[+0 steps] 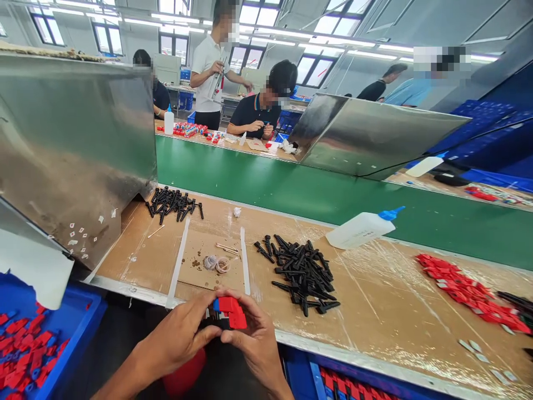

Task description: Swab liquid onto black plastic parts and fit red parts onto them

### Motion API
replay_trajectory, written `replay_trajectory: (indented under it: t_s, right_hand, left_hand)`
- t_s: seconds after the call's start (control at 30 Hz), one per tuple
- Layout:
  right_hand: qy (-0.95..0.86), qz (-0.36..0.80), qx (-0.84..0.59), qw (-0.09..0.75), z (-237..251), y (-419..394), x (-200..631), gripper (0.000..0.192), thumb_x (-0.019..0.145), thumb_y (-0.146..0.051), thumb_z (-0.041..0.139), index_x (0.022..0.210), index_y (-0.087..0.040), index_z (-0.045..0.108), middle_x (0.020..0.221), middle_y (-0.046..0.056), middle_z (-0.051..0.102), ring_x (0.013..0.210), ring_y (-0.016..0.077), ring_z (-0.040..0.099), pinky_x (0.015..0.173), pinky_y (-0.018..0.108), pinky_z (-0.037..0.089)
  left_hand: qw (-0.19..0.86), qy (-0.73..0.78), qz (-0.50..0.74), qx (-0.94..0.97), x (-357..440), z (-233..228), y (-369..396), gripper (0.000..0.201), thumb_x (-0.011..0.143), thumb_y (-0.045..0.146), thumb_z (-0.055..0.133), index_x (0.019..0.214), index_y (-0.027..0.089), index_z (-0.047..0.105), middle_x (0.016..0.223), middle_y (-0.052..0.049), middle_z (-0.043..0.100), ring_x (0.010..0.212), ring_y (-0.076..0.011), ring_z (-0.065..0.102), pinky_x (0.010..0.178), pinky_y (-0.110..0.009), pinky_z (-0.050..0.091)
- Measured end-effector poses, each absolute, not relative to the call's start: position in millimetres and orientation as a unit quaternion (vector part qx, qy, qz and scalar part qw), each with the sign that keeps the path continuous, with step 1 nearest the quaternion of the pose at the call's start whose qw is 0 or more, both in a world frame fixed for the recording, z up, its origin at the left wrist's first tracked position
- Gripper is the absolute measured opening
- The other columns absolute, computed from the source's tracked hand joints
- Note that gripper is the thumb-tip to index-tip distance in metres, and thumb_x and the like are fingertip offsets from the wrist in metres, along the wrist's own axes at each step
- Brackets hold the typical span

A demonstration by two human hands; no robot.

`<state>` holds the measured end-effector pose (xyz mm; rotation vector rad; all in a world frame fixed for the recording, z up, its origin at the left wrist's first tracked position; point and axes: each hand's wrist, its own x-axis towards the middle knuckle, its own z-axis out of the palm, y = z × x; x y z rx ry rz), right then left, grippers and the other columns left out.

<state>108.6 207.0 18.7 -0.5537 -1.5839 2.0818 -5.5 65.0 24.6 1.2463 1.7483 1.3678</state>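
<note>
Between both hands, just in front of the bench edge, is a small red plastic part [232, 312] with blue and black portions. My left hand [179, 333] grips its left side, fingers over the top and thumb below. My right hand [260, 339] is wrapped round its right side, the thumb close to the left thumb. The fingers partly hide the black portion. Beyond them on the bench lie two small clear round dishes [216, 263] and some cotton swabs [227, 248]. A pile of black plastic pins [303, 272] lies to the right.
Another heap of black pins [172, 203] lies far left. A white bottle [360, 229] with a blue nozzle and red parts [466, 289] are to the right. Blue bins [89, 316] stand below the bench. Metal panels [79, 139] flank a green belt [258, 178]; people work beyond.
</note>
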Motion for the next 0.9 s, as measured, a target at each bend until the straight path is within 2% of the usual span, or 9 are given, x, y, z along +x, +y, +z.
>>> replay_trajectory:
  t_s: [0.27, 0.47, 0.73, 0.83, 0.9]
  right_hand:
    - [-0.662, 0.709, -0.137, 0.2, 18.8, 209.7, 116.9, 0.053, 0.068, -0.034, 0.083, 0.119, -0.03, 0.068, 0.12, 0.006, 0.069, 0.118, 0.0274, 0.059, 0.103, 0.038, 0.047]
    - [-0.716, 0.655, -0.095, 0.223, 17.5, 212.9, 116.5, 0.049, 0.076, -0.035, 0.077, 0.124, -0.033, 0.064, 0.123, 0.005, 0.068, 0.117, 0.0257, 0.061, 0.102, 0.036, 0.049]
    - [-0.719, 0.619, -0.087, 0.302, 17.4, 205.0, 111.7, 0.035, 0.078, -0.03, 0.076, 0.113, -0.029, 0.069, 0.106, 0.003, 0.072, 0.098, 0.0225, 0.068, 0.084, 0.028, 0.057]
    - [-0.703, 0.629, -0.105, 0.314, 11.2, 203.3, 109.7, 0.036, 0.076, -0.03, 0.078, 0.111, -0.028, 0.07, 0.103, 0.003, 0.073, 0.094, 0.0222, 0.07, 0.082, 0.027, 0.058]
    - [-0.697, 0.636, -0.129, 0.304, 7.3, 203.4, 108.3, 0.04, 0.074, -0.032, 0.079, 0.112, -0.027, 0.07, 0.105, 0.005, 0.074, 0.095, 0.0233, 0.07, 0.084, 0.029, 0.058]
  left_hand:
    - [0.287, 0.677, 0.494, 0.465, 0.2, 14.2, 63.2, 0.052, 0.094, 0.032, 0.048, 0.145, 0.025, 0.039, 0.141, -0.011, 0.053, 0.125, -0.0264, 0.053, 0.105, -0.037, 0.039]
    - [0.272, 0.67, 0.48, 0.497, 2.9, 10.9, 66.6, 0.051, 0.097, 0.032, 0.043, 0.145, 0.02, 0.029, 0.142, -0.014, 0.051, 0.124, -0.0238, 0.054, 0.102, -0.038, 0.045]
    - [0.172, 0.667, 0.463, 0.558, 2.3, 4.0, 69.3, 0.041, 0.099, 0.028, 0.035, 0.139, 0.019, 0.035, 0.128, -0.016, 0.061, 0.117, -0.0242, 0.059, 0.095, -0.037, 0.05]
    - [0.184, 0.663, 0.477, 0.546, 2.4, 5.3, 70.9, 0.043, 0.099, 0.027, 0.037, 0.141, 0.022, 0.036, 0.13, -0.014, 0.059, 0.12, -0.0248, 0.056, 0.096, -0.037, 0.048]
    - [0.228, 0.654, 0.531, 0.488, 5.1, 6.0, 73.0, 0.039, 0.097, 0.03, 0.042, 0.136, 0.023, 0.044, 0.121, -0.011, 0.063, 0.112, -0.0228, 0.059, 0.092, -0.034, 0.049]
